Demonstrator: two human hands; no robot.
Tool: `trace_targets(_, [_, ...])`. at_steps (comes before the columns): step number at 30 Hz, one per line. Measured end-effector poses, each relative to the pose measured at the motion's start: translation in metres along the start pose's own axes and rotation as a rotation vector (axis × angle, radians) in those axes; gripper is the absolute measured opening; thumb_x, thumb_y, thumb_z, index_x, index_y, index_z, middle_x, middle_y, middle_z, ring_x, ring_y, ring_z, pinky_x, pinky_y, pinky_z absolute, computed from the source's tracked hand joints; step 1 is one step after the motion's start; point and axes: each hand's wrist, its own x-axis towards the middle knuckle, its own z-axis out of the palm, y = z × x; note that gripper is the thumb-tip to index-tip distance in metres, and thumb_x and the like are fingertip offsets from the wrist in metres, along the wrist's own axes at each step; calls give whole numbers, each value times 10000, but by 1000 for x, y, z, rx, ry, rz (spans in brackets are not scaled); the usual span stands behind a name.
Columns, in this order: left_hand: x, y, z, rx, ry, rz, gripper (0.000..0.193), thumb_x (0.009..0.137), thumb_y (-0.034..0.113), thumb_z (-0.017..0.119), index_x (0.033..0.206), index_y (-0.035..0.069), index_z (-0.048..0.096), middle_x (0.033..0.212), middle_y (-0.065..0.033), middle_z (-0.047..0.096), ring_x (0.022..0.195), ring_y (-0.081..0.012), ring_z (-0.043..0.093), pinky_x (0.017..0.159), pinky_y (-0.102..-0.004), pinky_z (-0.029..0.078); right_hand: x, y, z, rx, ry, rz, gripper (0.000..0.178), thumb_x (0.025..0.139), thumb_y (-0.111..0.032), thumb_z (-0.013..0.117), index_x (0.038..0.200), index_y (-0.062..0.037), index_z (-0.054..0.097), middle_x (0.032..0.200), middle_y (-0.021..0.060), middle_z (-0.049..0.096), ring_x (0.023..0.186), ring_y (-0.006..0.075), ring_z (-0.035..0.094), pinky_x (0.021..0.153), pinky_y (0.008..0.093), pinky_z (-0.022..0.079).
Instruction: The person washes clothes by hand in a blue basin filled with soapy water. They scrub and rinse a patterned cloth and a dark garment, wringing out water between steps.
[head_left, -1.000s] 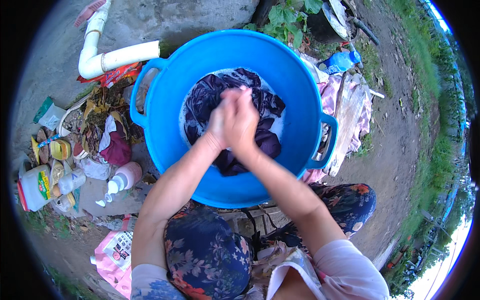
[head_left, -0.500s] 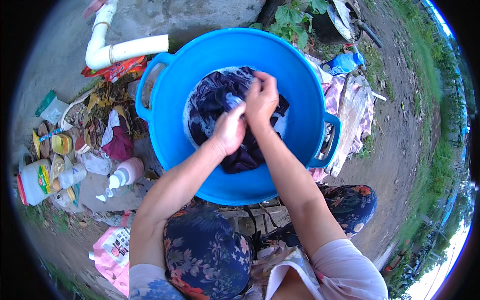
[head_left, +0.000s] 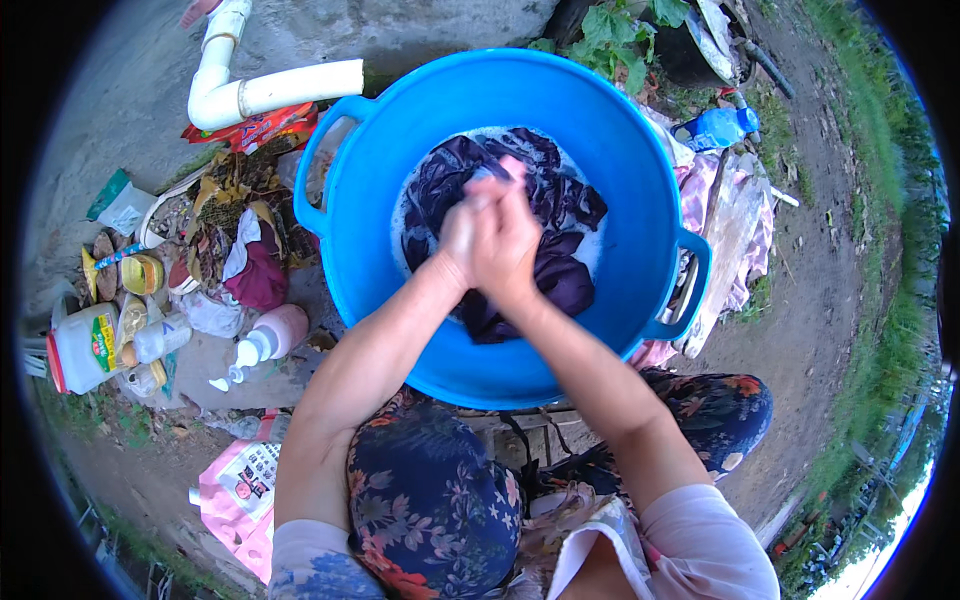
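Observation:
A wet, dark purple cloth (head_left: 565,275) lies bunched in foamy water inside a large blue tub (head_left: 400,345). Over the middle of it, my left hand (head_left: 460,235) and my right hand (head_left: 508,235) are pressed together, fingers closed. A sudsy fold of the cloth seems gripped between them; motion blur and the overlapping fingers hide most of it.
At the left stand a pink-and-white pump bottle (head_left: 275,335) and a clear jug with a red base (head_left: 85,348). A white pipe (head_left: 300,88) juts out beyond the tub. A blue bottle (head_left: 715,130) and a wooden board (head_left: 715,255) lie at the right.
My hands have come closer together, the right drawing in against the left. The whole view has shifted, so the tub sits slightly further right. The cloth is spread differently in the suds.

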Motion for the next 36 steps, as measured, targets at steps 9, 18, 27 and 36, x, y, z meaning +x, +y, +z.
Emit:
trace_targets(9, [5,-3,-8,17,41,-49,457,969,346,401,1377,143,360,1385,-38,420,1271,-180,386,1087,-334,256,2,6,9,104,27,-75,118,877,-106,520,961,-63,591,869,185,645,788,334,639,694,410,491])
trace_targets(18, [-1,6,14,-180,133,-160,423,956,288,449,1325,85,420,1339,-72,460,1255,-174,398,1074,-333,278,4,26,17,71,-32,-42,125,878,-74,534,983,-33,587,890,188,635,815,314,642,709,387,492])
trace_targets(27, [2,-5,1,-119,151,-204,402,961,312,448,1305,105,436,1269,-45,514,1187,-169,466,1006,-329,357,21,35,18,105,68,-45,200,866,-171,555,1055,-113,581,851,138,663,744,344,644,669,412,503])
trace_targets(36, [6,-10,8,-57,53,-182,552,958,399,394,1412,98,302,1431,-92,362,1349,-184,285,1077,-321,252,36,47,12,47,66,60,169,857,-100,565,1013,-36,571,903,184,648,811,343,644,725,403,496])
